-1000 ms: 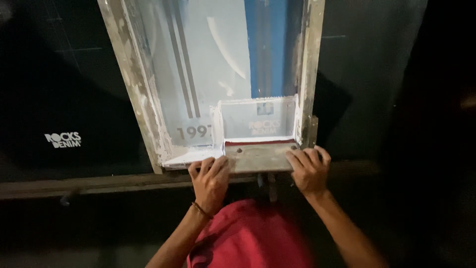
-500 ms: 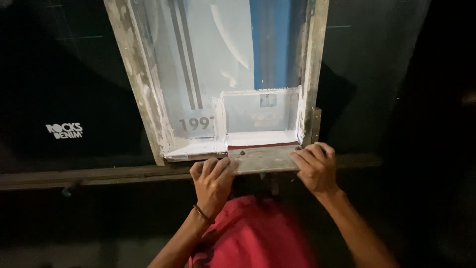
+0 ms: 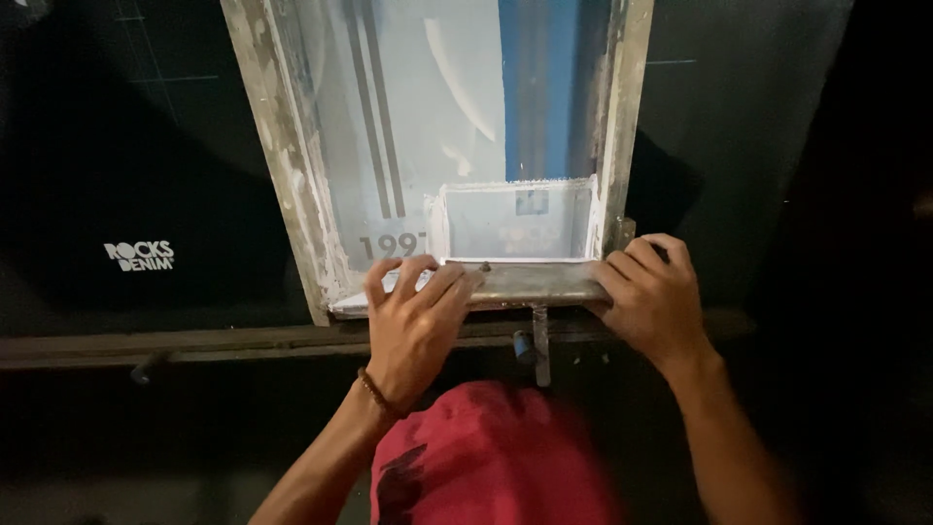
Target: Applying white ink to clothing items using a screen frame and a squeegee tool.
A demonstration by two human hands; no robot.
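A wooden screen-printing frame (image 3: 282, 165) with pale mesh lies over black fabric (image 3: 117, 175). The mesh shows grey stripes and a blue band. A small taped-off rectangle (image 3: 515, 222) sits at its near end. My left hand (image 3: 413, 316) lies over the frame's near bar (image 3: 530, 282), fingers curled across its top. My right hand (image 3: 649, 301) grips the same bar at its right corner. A beaded band circles my left wrist.
A metal stem with a small blue knob (image 3: 536, 342) hangs under the bar between my hands. A dark rail (image 3: 194, 342) runs along the table's near edge. White printed lettering (image 3: 141, 256) marks the fabric at left. Red cloth (image 3: 496, 457) fills the bottom centre.
The frame's near bar and both hands sit slightly higher in the view. Both hands stay on the bar.
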